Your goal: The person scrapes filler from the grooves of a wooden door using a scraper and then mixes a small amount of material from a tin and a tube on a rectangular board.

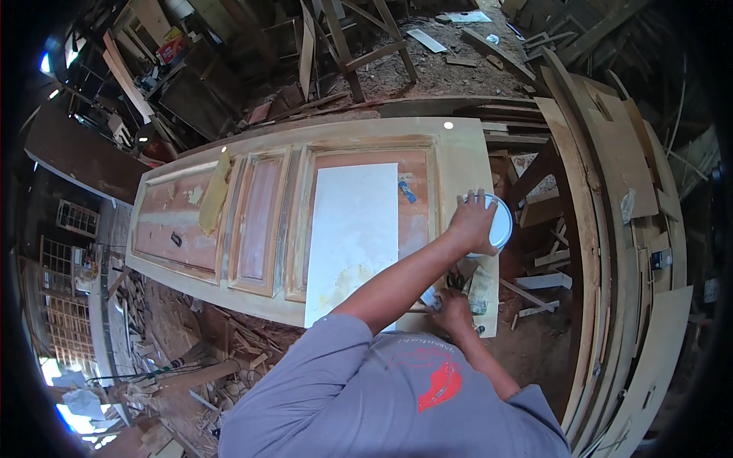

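Observation:
A panelled wooden door (458, 153) lies flat in front of me. My left hand (472, 223) is closed over the near-left side of a round tin (501, 224) with a pale blue-white top, at the door's right end. Lower down, by the near right corner, my right hand (456, 313) has its fingers curled, partly hidden by shadow and clutter. A small pale blue-white piece (431, 298) shows at its fingers; what it grips is unclear. Beside that hand sit dark items (456, 279) and a greenish object (479, 304), too small to name.
A white sheet (355, 229) lies across the door, with a small blue object (408, 191) beside it. Farther left are a yellowish strip (215, 195) and a small black item (176, 239). Long boards (588, 229) stand on the right. Wood scraps (237, 343) litter the floor.

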Tool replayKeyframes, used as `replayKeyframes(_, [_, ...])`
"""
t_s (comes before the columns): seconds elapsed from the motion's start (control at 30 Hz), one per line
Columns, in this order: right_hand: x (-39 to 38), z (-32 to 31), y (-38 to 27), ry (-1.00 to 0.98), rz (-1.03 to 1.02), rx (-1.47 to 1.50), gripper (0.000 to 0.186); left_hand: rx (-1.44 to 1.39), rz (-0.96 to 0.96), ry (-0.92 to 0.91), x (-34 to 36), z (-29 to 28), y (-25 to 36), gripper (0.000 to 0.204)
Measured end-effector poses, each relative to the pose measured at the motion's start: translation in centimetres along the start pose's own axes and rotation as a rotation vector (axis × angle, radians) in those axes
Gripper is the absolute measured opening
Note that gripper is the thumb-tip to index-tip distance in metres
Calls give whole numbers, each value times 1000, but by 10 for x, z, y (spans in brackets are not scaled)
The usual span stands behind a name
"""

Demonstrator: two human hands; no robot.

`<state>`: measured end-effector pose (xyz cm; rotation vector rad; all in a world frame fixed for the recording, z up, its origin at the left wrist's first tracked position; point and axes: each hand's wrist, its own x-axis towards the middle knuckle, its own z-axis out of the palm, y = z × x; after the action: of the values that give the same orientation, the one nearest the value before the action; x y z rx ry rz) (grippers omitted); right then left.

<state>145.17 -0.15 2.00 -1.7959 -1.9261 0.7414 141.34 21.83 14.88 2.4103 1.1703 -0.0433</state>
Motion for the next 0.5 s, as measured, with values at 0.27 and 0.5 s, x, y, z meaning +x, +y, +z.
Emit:
replayKeyframes(0.27, [3,-1,8,-8,-57,10,50,79,83,219,-5,6,4,123])
replayKeyframes(0.5, [-5,-31,6,12,111,19,53,-582,114,414,-13,7,-25,119])
